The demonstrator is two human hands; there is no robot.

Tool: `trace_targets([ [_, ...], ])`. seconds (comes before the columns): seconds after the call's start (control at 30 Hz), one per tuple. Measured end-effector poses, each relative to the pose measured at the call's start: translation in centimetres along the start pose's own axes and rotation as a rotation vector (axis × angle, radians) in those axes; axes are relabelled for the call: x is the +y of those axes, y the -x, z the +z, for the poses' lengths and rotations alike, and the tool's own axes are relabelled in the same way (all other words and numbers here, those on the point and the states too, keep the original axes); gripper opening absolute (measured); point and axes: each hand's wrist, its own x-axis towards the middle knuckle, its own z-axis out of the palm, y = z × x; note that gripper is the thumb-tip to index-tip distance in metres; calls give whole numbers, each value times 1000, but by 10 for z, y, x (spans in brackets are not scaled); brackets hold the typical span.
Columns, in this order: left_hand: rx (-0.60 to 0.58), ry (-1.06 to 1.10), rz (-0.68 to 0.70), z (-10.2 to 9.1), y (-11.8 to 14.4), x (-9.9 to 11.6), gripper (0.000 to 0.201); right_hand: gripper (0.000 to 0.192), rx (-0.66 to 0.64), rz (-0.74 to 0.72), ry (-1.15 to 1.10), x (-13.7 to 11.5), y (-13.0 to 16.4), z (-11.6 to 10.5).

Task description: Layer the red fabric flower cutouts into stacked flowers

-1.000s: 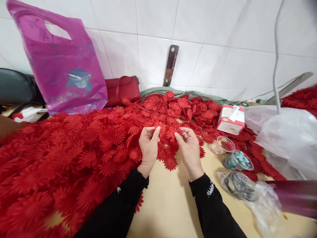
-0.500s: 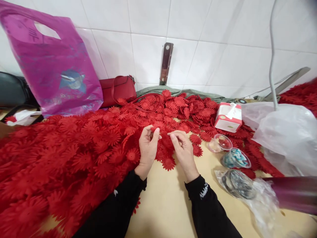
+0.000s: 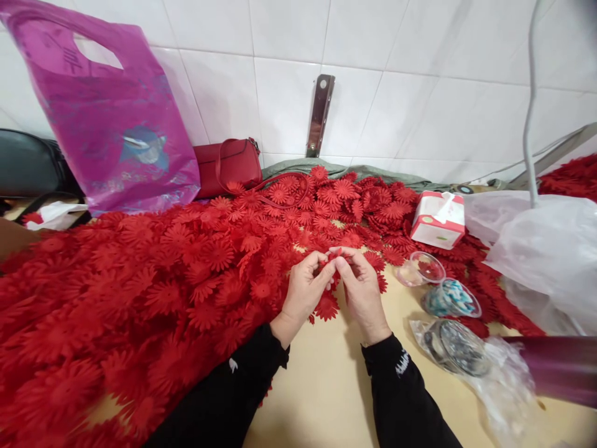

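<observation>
**Both hands pinch one red flower at the edge of the pile**

White tiled wall [image 3: 298, 93] behind, tan table [image 3: 321, 386] below, most of it buried under a big pile of red flowers [image 3: 153, 286] that runs from the left edge round to the far right.

Left hand [image 3: 304, 291] and right hand [image 3: 360, 287] meet at the near edge of the pile, fingertips touching each other. Between them sits a single red flower [image 3: 334, 256], mostly hidden by the fingers. Both hands are curled in tight, thumb against forefinger, pinching that flower from either side; the other fingers are folded close, not spread. Another loose flower [image 3: 326, 306] lies on the table just below the hands. Black sleeves on both arms.

Right of the hands: a small clear cup [image 3: 422, 269], a second cup with blue-white bits [image 3: 450, 298], a round tin in plastic wrap [image 3: 454, 347], all near one another. A red-and-white tissue box [image 3: 438, 219] rests on the flowers behind them. Clear plastic bag [image 3: 545, 255] far right. At the wall: pink shopping bag [image 3: 112, 124], red purse [image 3: 228, 167], black bag [image 3: 32, 165].
</observation>
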Motion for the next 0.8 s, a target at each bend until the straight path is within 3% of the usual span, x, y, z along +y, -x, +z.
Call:
trace_targets([
  [0.17, 31, 99, -8, 1, -7, 1, 42, 17, -59, -49, 47, 6, -6, -9],
  [0.27, -9, 165, -43, 1, -9, 3, 46, 16, -35, -81, 123, 9, -8, -13],
  [0.43, -61, 77, -11, 3, -3, 4, 47, 23, 192, -44, 52, 13, -11, -16],
  [0.5, 37, 13, 70, 3, -2, 3, 42, 24, 268, -60, 44, 14, -13, -16],
  [0.63, 352, -8, 279, -7, -15, 12, 27, 21, 314, -97, 86, 13, -14, -13],
  [0.73, 565, -2, 428, -26, -32, 31, 22, 22, 319, -134, 118, 11, -12, -7],
  [0.8, 612, -86, 457, -43, -41, 45, 23, 21, 330, -139, 134, 9, -10, -3],
])
